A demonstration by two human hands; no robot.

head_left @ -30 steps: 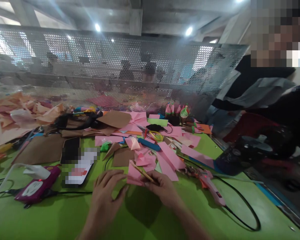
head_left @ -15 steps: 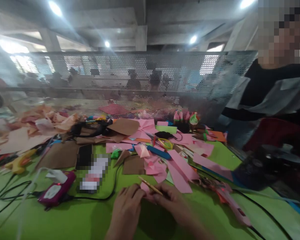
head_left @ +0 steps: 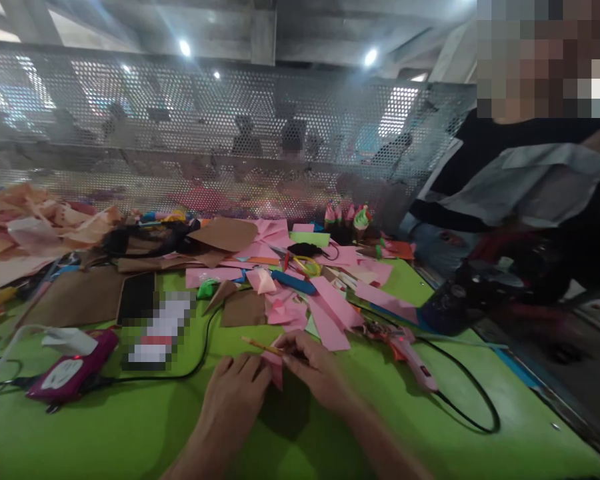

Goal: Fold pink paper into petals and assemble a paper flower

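Over the front of the green table, my left hand (head_left: 237, 387) has its fingers bent and closed at the left edge of a small pink paper piece (head_left: 274, 369). My right hand (head_left: 313, 367) pinches the same paper from the other side. A thin yellowish stick (head_left: 261, 345) lies across the top of the paper, its right end under my right fingers; whether it is a pencil cannot be made out. Part of the paper is hidden behind the fingers. Beyond the hands lie pink paper strips (head_left: 327, 313) and a brown paper square (head_left: 245, 309).
A pink glue gun (head_left: 413, 360) with a black cord lies to the right. On the left are a purple power strip (head_left: 75, 367) and a phone (head_left: 160, 333). Paper scraps (head_left: 45, 227) pile up before a perforated metal screen (head_left: 180, 133). A person (head_left: 520, 173) is at the right.
The camera view has shifted right and down, so the table contents appear further left. My hands stay on the pink paper, which now shows a folded point hanging between them. The stick lies flatter.
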